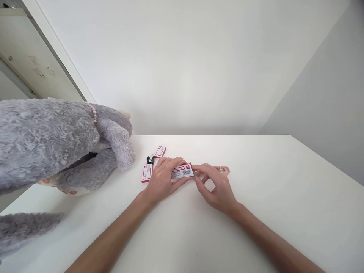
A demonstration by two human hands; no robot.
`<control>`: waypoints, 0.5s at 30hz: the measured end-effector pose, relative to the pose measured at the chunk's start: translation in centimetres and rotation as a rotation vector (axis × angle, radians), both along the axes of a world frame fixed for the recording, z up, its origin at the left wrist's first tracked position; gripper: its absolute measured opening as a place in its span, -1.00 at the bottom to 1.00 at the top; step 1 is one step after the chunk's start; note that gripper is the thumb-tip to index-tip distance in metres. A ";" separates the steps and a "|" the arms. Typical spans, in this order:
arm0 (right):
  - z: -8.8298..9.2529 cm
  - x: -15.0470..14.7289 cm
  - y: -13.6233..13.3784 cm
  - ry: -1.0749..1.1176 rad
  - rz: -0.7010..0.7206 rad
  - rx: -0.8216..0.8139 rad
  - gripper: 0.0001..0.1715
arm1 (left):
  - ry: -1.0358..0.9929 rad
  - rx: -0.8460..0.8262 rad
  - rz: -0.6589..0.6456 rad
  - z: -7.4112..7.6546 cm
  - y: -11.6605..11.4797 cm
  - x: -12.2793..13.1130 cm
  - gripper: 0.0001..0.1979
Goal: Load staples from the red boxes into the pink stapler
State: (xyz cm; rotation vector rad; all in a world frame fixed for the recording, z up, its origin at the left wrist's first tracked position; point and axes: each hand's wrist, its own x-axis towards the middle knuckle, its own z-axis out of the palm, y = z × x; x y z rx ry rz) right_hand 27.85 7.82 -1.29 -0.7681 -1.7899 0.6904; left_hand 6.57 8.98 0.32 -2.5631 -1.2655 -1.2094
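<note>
In the head view, my left hand [162,178] is closed around a small red-and-white staple box [182,171], its barcode side facing up toward me. My right hand [216,186] is at the right end of this box, thumb and forefinger pinched at its edge. Whether a flap is between those fingertips is too small to tell. Just behind the right hand lies a pink, long, narrow item [226,170], mostly covered by the fingers. Two more red-and-white boxes, a near one [147,172] and a far one [160,151], lie left of my left hand.
Between the two loose boxes is a small black-and-metal item [150,159], perhaps a staple remover. A large grey plush toy [48,132] with a bead string takes up the table's left side. Behind the white table [270,204] stands a white wall [184,68].
</note>
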 end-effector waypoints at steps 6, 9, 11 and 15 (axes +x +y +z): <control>-0.4 0.0 0.0 -0.030 0.020 0.007 -0.60 | -0.001 -0.047 0.006 -0.1 -0.1 0.1 -0.62; -0.4 0.0 0.0 -0.032 0.021 0.005 -0.62 | 0.005 -0.032 -0.004 -0.1 -0.2 0.1 -0.63; -0.4 0.0 0.1 -0.031 0.015 0.011 -0.65 | 0.011 -0.013 -0.009 -0.1 -0.1 0.1 -0.63; -0.3 -0.1 0.2 -0.025 0.007 0.065 -0.71 | 0.013 0.037 -0.027 -0.2 0.0 0.2 -0.63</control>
